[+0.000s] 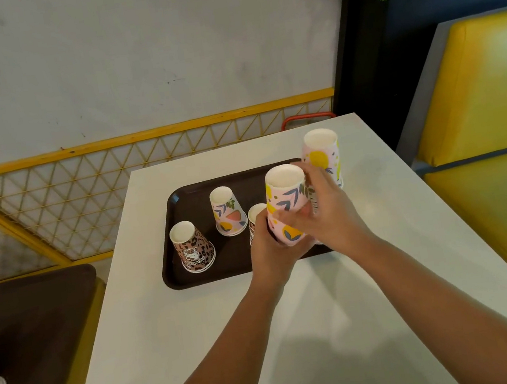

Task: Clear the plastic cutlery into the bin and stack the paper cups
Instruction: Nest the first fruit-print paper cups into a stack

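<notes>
White table (200, 329) carries brown tray (171, 268).

Both forearms extended forward and converging, left hand (268, 248) gripping from below with fingers curled, right hand (323, 211) gripping from the side, fingers (291, 215) wrapped inward

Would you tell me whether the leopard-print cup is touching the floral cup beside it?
Apart: the head view shows dark tray between the leopard-print cup and floral cup.

Paper cups (228, 210), matt printed walls, plain white bases. Tray (182, 202) centre frame: dark brown plastic w/ slight sheen. Worktop (200, 329): smooth, off-white, matt. Right edge, seat (475, 89): yellow glossy vinyl-like upholstery. Left, fence (113, 179): yellow-painted metal mesh.
</notes>
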Demonstrator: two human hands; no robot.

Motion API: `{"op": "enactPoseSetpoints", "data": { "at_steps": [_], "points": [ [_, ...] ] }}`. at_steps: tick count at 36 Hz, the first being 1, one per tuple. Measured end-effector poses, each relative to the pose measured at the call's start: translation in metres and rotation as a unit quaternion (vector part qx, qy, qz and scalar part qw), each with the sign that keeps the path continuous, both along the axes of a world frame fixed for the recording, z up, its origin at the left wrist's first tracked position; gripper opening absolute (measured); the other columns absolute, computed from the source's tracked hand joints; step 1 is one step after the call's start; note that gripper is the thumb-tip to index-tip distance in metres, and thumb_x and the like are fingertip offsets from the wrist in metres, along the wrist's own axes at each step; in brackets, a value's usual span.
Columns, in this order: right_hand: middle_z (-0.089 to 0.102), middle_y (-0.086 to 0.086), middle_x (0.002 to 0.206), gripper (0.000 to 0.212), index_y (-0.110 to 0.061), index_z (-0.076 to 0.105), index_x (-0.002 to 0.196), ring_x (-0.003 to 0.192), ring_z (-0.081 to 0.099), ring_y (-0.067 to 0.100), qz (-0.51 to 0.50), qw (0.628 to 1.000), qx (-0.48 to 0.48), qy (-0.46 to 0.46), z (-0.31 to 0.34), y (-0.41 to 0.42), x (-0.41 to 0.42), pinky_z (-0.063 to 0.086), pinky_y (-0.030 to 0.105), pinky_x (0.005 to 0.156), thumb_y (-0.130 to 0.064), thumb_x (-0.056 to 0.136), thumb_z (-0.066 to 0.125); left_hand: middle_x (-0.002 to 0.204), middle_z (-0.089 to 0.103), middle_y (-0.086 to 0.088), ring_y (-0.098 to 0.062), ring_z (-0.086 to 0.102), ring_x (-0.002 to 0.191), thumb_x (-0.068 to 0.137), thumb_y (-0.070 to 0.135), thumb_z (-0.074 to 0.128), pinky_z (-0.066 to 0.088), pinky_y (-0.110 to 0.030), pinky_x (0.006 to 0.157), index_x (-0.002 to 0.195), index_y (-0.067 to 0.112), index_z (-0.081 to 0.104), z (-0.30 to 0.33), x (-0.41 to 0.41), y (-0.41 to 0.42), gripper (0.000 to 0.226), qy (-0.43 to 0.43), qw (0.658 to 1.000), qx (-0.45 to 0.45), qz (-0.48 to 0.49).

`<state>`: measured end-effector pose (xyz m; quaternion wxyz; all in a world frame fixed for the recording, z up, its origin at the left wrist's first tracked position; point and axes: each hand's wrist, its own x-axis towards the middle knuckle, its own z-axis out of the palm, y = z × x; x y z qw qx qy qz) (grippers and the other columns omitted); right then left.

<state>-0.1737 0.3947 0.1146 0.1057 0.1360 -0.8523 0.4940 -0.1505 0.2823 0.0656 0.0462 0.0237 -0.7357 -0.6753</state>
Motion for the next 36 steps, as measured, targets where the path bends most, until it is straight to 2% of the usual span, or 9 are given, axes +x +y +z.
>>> {"op": "enactPoseSetpoints", "data": {
  "at_steps": [3,8,13,15,18,22,27,31,36],
  "points": [
    [0.043,-0.007,0.133,0.081,-0.034,0.028,0.133,0.111,0.043,0.003,0.021,0.999,0.005,-0.039,-0.002,0.000,0.001,0.034,0.007,0.078,-0.039,0.068,0.077,0.116,0.065,0.003,-0.010,0.064,0.106,0.050,0.037,0.084,0.054,-0.035,0.092,0.121,0.021,0.053,0.006,-0.002,-0.001,0.079,0.034,0.999,-0.021,0.000],
    [0.049,-0.028,0.101,0.065,-0.037,0.034,0.119,0.090,0.051,-0.010,0.010,0.999,-0.026,-0.021,0.013,0.006,0.001,0.038,-0.004,0.066,-0.033,0.070,0.077,0.119,0.064,0.003,-0.008,0.062,0.109,0.055,0.029,0.087,0.052,-0.029,0.091,0.127,0.014,0.049,0.028,-0.011,0.003,0.083,0.080,0.996,-0.028,-0.014],
    [0.051,-0.028,0.100,0.061,-0.032,0.039,0.118,0.091,0.054,-0.013,-0.036,0.995,-0.088,0.038,0.044,0.015,-0.008,0.043,0.001,0.071,-0.030,0.071,0.077,0.136,0.054,-0.006,-0.015,0.053,0.126,0.072,0.008,0.075,0.045,-0.031,0.103,0.140,0.009,0.037,0.066,-0.025,0.001,0.078,0.114,0.985,0.022,-0.131],
    [0.052,-0.025,0.103,0.059,-0.030,0.039,0.117,0.094,0.055,-0.009,-0.060,0.990,-0.105,0.071,0.059,0.020,-0.015,0.045,0.003,0.073,-0.031,0.071,0.077,0.141,0.049,-0.001,-0.012,0.047,0.131,0.079,0.014,0.065,0.041,-0.035,0.108,0.143,0.014,0.035,0.079,-0.032,0.000,0.070,0.111,0.982,0.042,-0.149],
    [0.053,-0.018,0.109,0.062,-0.021,0.040,0.123,0.097,0.055,-0.004,-0.098,0.982,-0.120,0.110,0.074,0.026,-0.032,0.046,0.006,0.075,-0.032,0.073,0.075,0.152,0.035,0.008,-0.003,0.034,0.136,0.091,0.036,0.042,0.031,-0.022,0.106,0.146,0.023,0.029,0.093,-0.045,0.004,0.058,0.091,0.987,0.054,-0.120],
    [0.053,-0.015,0.111,0.065,-0.018,0.040,0.126,0.100,0.054,-0.001,-0.129,0.978,-0.122,0.109,0.074,0.029,-0.055,0.045,0.004,0.074,-0.034,0.074,0.075,0.154,0.029,0.008,-0.008,0.027,0.139,0.101,0.046,0.028,0.020,-0.027,0.106,0.148,0.027,0.026,0.099,-0.063,0.023,0.051,0.027,0.997,0.074,-0.027],
    [0.054,-0.013,0.110,0.066,-0.020,0.041,0.124,0.102,0.055,0.003,-0.136,0.984,-0.096,0.059,0.041,0.030,-0.072,0.045,0.008,0.074,-0.038,0.071,0.076,0.143,0.038,0.010,-0.007,0.035,0.132,0.096,0.058,0.028,0.028,-0.024,0.099,0.144,0.025,0.036,0.084,-0.083,0.043,0.059,-0.027,0.996,0.083,-0.009],
    [0.057,-0.007,0.116,0.068,-0.022,0.040,0.125,0.104,0.055,0.008,-0.147,0.986,-0.078,0.019,0.007,0.030,-0.077,0.045,0.013,0.075,-0.042,0.070,0.076,0.129,0.058,-0.002,-0.014,0.056,0.118,0.061,0.082,0.036,0.045,-0.037,0.102,0.132,0.026,0.050,0.062,-0.091,0.050,0.092,-0.070,0.994,0.089,0.005],
    [0.051,-0.012,0.115,0.071,-0.024,0.037,0.129,0.101,0.049,0.003,-0.152,0.985,-0.078,-0.017,-0.024,0.032,-0.075,0.039,0.009,0.075,-0.038,0.071,0.076,0.123,0.062,0.001,-0.013,0.058,0.114,0.068,0.078,0.033,0.045,-0.038,0.102,0.127,0.027,0.054,0.047,-0.089,0.058,0.080,-0.085,0.993,0.077,0.005]
  ]
}}
